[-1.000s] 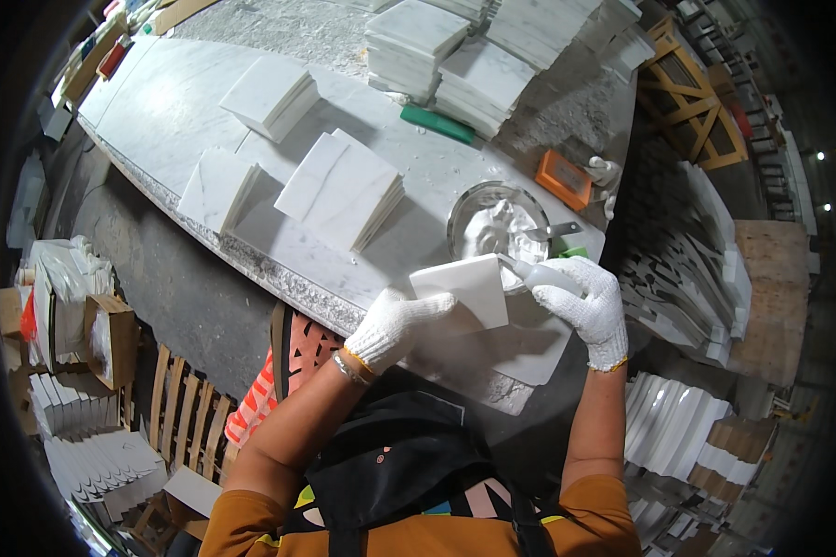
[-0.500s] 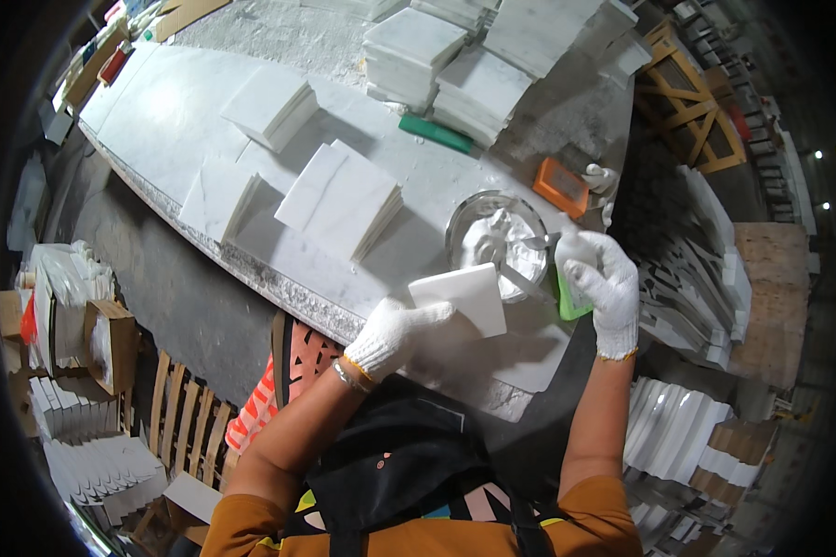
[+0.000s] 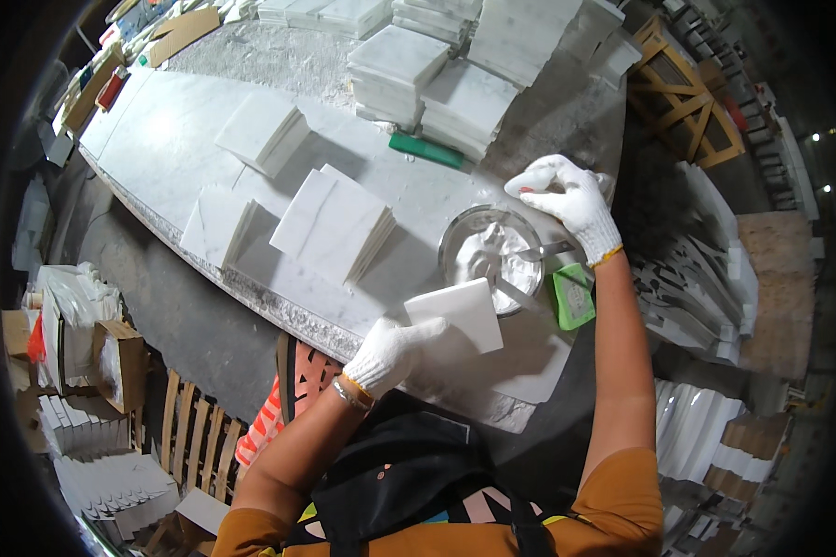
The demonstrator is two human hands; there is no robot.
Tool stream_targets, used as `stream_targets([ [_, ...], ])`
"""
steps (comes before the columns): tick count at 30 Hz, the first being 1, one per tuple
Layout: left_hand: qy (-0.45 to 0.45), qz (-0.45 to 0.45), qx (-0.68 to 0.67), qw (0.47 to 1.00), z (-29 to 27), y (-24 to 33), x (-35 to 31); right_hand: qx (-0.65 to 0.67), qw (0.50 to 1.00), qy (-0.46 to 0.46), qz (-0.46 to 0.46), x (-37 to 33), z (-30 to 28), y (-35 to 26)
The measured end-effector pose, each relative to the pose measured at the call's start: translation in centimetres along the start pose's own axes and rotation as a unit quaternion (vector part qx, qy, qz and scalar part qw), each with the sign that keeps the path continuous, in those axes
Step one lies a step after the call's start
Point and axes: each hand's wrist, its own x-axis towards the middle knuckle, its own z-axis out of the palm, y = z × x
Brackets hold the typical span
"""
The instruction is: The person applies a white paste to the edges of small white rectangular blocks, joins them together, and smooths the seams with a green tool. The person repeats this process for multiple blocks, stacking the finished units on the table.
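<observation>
Since a moment ago the right hand (image 3: 571,197) has left the green sponge (image 3: 573,295) on the counter (image 3: 158,139), grip loosely curled and empty, while the left hand (image 3: 392,353) pinches the white tile (image 3: 455,314) beside the bowl (image 3: 488,249).

On my far left, at the table's far corner, flat brown cardboard pieces (image 3: 181,35) lie beside a small red box (image 3: 113,88). Down on my near left, below the table, an open brown cardboard carton (image 3: 119,365) stands on the floor, with crumpled white plastic wrapping (image 3: 74,297) just beside it. I see no screens or signs.
</observation>
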Motion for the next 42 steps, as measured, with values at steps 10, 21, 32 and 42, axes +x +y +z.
stream_targets([
  [10,0.004,-0.009,0.020,1.000,-0.5,-0.3,0.3,-0.241,0.968,-0.050,-0.048,1.1,0.2,1.5],
  [21,-0.009,-0.003,0.033,0.999,-0.3,0.0,0.0,-0.140,0.978,0.144,0.060,-14.6,1.9,-5.9],
  [32,-0.023,0.027,0.035,0.999,-0.5,-0.5,0.3,-0.009,0.987,0.116,0.113,-14.8,3.9,-3.1],
  [42,-0.009,0.023,0.031,0.999,-0.4,-0.5,0.2,0.146,0.959,0.106,0.217,-14.0,4.3,-3.9],
])
